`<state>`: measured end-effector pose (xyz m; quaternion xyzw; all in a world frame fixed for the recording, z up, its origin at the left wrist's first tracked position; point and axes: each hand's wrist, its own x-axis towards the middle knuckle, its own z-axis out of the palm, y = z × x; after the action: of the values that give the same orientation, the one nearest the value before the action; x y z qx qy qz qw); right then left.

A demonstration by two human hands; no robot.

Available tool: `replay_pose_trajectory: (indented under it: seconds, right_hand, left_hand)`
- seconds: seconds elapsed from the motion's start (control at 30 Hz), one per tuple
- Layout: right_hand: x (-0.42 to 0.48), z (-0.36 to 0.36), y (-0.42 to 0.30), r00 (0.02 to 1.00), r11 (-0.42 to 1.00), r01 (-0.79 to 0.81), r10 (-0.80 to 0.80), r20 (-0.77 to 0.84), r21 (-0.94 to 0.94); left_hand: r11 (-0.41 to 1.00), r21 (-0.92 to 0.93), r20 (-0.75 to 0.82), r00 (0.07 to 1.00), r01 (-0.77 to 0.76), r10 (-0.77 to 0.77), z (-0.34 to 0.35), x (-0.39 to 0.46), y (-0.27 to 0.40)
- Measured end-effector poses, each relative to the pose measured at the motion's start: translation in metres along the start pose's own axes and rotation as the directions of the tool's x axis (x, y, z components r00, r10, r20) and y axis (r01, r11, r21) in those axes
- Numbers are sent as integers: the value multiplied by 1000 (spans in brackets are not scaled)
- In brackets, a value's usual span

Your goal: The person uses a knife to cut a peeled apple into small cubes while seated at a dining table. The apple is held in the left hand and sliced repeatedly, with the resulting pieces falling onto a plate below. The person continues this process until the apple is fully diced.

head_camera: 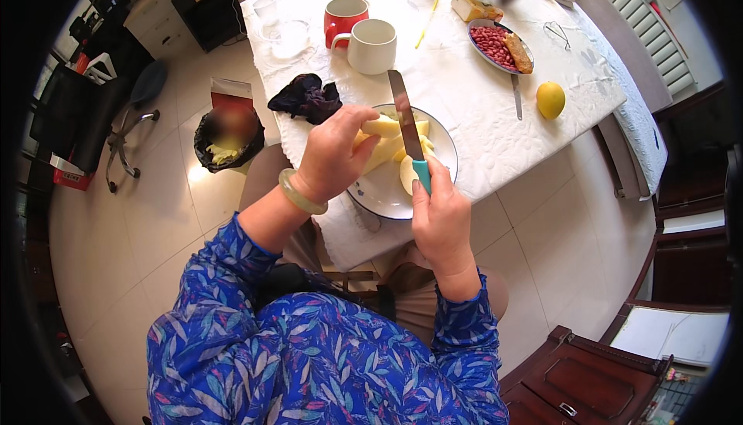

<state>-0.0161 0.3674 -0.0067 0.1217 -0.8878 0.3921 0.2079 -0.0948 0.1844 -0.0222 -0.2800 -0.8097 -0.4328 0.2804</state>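
My left hand (332,155) pinches a pale yellow piece of peeled fruit (383,127) between thumb and fingers, above a white plate with a blue rim (383,207). In my right hand (444,224) is the turquoise handle of a kitchen knife (405,114). Its long blade points away from me and stands just right of the held piece; whether they touch, I cannot tell. More cut fruit (410,175) lies on the plate, partly hidden by my hands and the blade. A pale bangle (299,193) circles my left wrist.
Beyond the plate stand a white mug (373,47) and a red mug (342,14). A crumpled dark bag (307,98) lies left. To the right are a plate of red peanuts (492,44), a metal blade (516,98) and a yellow fruit (550,100). A lined bin (203,149) holds peels.
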Motion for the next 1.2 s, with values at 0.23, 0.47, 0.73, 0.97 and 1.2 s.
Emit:
replay_pose_trajectory:
  seconds: [0.23,0.47,0.73,0.97,1.2]
  right_hand:
    - [-1,-1,0,999,998,39,-39,-6,-44]
    - [-2,0,2,997,990,73,-76,-22,-116]
    - [-3,3,4,998,979,70,-68,16,-189]
    - [-3,3,3,997,967,75,-68,38,-243]
    - [-7,16,12,990,976,-19,49,134,-219]
  left_hand:
    - [997,-45,-16,998,-65,65,3,4,3]
    - [994,55,-19,995,-96,97,7,6,7]
    - [993,51,-27,994,-103,104,9,3,6]
    - [993,55,-21,994,-107,109,9,3,6]
    - [989,70,-25,991,-131,133,9,1,5]
